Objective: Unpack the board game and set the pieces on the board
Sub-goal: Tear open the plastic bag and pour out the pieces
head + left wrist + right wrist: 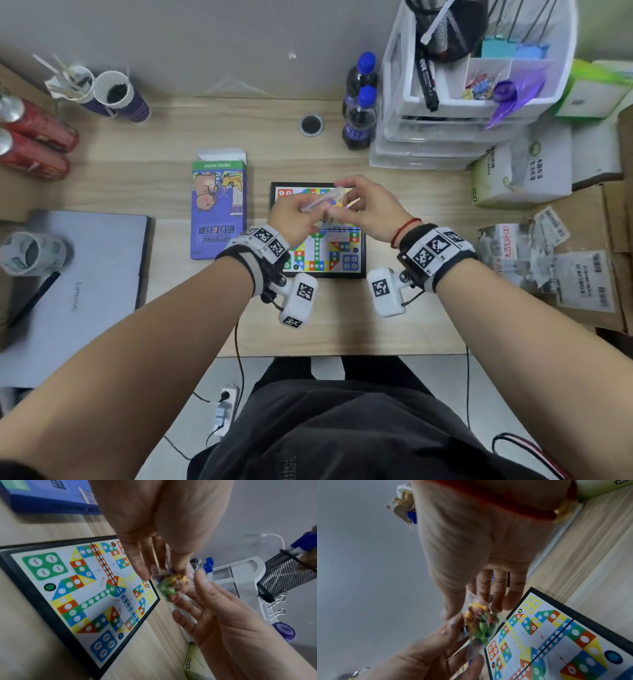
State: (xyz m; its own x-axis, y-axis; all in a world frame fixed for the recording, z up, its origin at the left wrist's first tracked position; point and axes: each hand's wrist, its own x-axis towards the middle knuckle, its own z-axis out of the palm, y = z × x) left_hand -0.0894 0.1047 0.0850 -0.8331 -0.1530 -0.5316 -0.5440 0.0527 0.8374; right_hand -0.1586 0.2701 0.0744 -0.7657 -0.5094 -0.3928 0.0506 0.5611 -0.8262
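The colourful flying-chess board (pixel 337 253) lies open and flat on the wooden desk, with no pieces on it. Above its far half, both hands hold a small clear plastic bag (pixel 322 202) of green, yellow and other coloured pieces. My left hand (pixel 310 212) pinches the bag's left end and my right hand (pixel 342 205) pinches its right end. From the left wrist, the bag (pixel 169 586) sits between both hands' fingertips, above the board (pixel 77 588). The right wrist view shows the same bag (pixel 479 623) beside the board (pixel 556 642). The bag looks closed.
The purple game box (pixel 219 209) lies left of the board, its far flap open. A closed laptop (pixel 78 294) lies at the left, with red cans (pixel 34 137) and paper cups (pixel 116 96) beyond. Two bottles (pixel 359 116), white drawers (pixel 462 102) and cartons (pixel 520 174) crowd the right.
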